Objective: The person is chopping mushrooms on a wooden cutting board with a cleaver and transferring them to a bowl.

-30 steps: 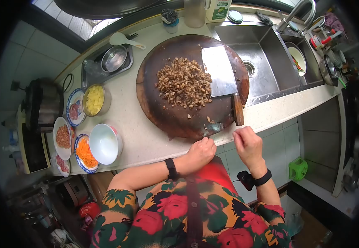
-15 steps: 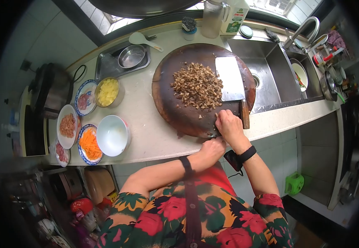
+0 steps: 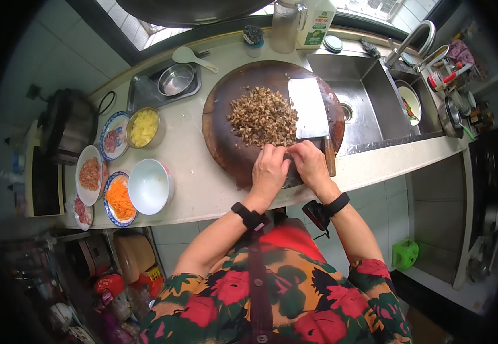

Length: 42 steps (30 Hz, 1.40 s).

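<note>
A heap of finely chopped brown pieces [image 3: 263, 116], which look like mushroom, lies on the round wooden chopping board [image 3: 217, 137]. At the heap's near edge, my left hand [image 3: 270, 172] has its fingers drawn together, the tips pointing away from me. Close to its right, my right hand [image 3: 311, 166] is pinched, thumb and fingertips almost meeting the left ones. Whatever may be between the fingertips is too small to make out. A cleaver [image 3: 309, 109] rests flat on the board's right side, its wooden handle [image 3: 329, 155] just right of my right hand.
To the left stand a white bowl [image 3: 151, 186], shredded carrot [image 3: 120, 199], a metal bowl of yellow cubes [image 3: 144, 128] and plates of meat [image 3: 90, 174]. Behind them lies a metal tray [image 3: 143, 86]. The steel sink [image 3: 369, 97] is at right; a jug [image 3: 285, 28] stands behind the board.
My left hand has risen from the counter's front edge onto the board, beside the right. My right hand has shifted up and slightly left toward the heap. The cleaver stays on the board.
</note>
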Each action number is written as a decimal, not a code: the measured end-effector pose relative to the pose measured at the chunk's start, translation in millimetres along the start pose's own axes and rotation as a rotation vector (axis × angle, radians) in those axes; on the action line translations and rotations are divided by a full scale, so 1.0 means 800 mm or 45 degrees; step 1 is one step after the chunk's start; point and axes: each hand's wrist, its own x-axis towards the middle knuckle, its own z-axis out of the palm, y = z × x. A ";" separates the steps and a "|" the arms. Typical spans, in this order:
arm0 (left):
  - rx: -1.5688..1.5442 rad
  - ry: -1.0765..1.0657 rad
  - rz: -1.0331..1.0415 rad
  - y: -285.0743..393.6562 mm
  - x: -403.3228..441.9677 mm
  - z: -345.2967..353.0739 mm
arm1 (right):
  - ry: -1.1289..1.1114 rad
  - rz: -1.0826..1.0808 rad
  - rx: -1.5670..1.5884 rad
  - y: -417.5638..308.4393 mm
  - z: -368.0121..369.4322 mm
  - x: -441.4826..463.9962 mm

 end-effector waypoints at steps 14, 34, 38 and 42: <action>0.332 -0.089 0.152 -0.019 0.020 0.023 | 0.046 0.130 -0.051 0.001 -0.017 0.022; -0.202 0.207 -0.576 -0.043 0.068 -0.036 | -0.012 0.653 0.014 0.060 -0.069 0.014; -0.068 0.126 -0.427 -0.049 0.070 -0.041 | 0.064 0.624 0.365 0.074 -0.071 0.015; 0.132 0.310 -0.260 -0.081 0.045 -0.032 | 0.186 0.490 0.232 0.074 -0.087 -0.017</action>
